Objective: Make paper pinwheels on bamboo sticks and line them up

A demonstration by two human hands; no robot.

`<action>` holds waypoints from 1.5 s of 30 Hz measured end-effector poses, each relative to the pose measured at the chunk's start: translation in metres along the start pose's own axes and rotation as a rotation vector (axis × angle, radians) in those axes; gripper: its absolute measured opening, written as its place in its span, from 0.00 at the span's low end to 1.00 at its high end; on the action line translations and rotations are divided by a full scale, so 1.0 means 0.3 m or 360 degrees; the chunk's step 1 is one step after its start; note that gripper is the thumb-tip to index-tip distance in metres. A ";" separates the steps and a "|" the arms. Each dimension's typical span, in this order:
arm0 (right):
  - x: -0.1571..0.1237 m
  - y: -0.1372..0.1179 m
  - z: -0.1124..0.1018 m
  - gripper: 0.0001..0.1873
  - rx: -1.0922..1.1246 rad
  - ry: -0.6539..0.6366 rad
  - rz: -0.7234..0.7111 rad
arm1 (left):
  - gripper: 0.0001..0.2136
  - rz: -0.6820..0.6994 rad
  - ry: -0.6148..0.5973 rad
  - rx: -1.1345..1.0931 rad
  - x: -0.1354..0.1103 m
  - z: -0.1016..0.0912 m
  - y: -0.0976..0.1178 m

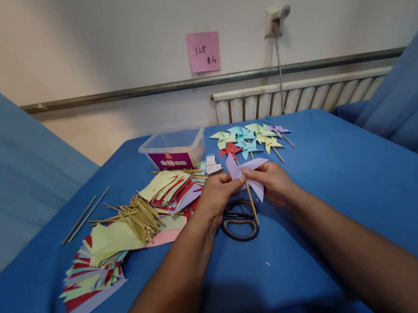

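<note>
Between my two hands is a lavender paper pinwheel (258,190) with a thin wooden stick (251,202) running down from its centre. My left hand (219,193) pinches it from the left, thumb close to the centre. My right hand (273,181) grips the right side, its thumb and fingertips at the middle where paper and stick meet. What fastens them there is too small to make out. Below, a pair of scissors (241,228) with black handles lies on the blue cloth, its blades hidden by my left hand.
Finished pinwheels (244,134) in several colours lie at the back. A clear plastic box (171,146) stands left of them. Cut paper sheets (94,277), a heap of short sticks (140,218) and two loose sticks (87,217) spread over the left of the blue-covered table (370,197).
</note>
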State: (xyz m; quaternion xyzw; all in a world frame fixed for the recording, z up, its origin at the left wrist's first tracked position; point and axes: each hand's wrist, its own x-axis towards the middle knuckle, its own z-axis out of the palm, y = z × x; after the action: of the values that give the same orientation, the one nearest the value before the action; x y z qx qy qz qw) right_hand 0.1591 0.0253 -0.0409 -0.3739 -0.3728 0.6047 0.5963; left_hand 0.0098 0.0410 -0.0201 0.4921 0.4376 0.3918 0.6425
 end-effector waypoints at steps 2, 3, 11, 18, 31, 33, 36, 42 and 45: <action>0.002 0.003 0.001 0.18 -0.0006 0.0029 -0.0012 | 0.17 0.0018 0.0022 0.0027 -0.003 0.003 0.001; 0.002 0.004 0.002 0.19 -0.0012 0.0044 -0.0017 | 0.16 0.0026 0.0032 0.0036 -0.004 0.005 0.001; 0.005 0.008 -0.008 0.18 0.0047 -0.0041 0.0049 | 0.15 0.0018 0.0048 0.0018 -0.007 0.009 0.008; 0.004 0.003 -0.014 0.19 0.0105 -0.0149 0.0033 | 0.18 -0.0004 0.0020 -0.0020 -0.005 -0.003 0.022; 0.020 0.033 -0.024 0.18 0.0074 -0.0199 0.0031 | 0.19 0.0026 0.0027 0.0044 0.008 -0.021 0.008; 0.021 0.036 -0.024 0.18 0.0064 -0.0197 0.0024 | 0.18 0.0035 0.0037 0.0047 0.010 -0.022 0.007; 0.019 0.034 -0.023 0.17 0.0058 -0.0196 0.0019 | 0.18 0.0014 0.0043 0.0037 0.013 -0.023 0.004; 0.021 0.035 -0.027 0.19 0.0065 -0.0193 0.0019 | 0.19 0.0014 0.0030 0.0044 0.018 -0.026 0.000; 0.027 0.040 -0.029 0.18 0.0038 -0.0195 0.0027 | 0.18 0.0041 0.0059 0.0093 0.021 -0.029 -0.003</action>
State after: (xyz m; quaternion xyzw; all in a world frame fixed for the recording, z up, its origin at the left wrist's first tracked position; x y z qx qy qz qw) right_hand 0.1616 0.0332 -0.0555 -0.3321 -0.3982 0.6359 0.5716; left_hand 0.0034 0.0491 -0.0233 0.5089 0.4543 0.3962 0.6145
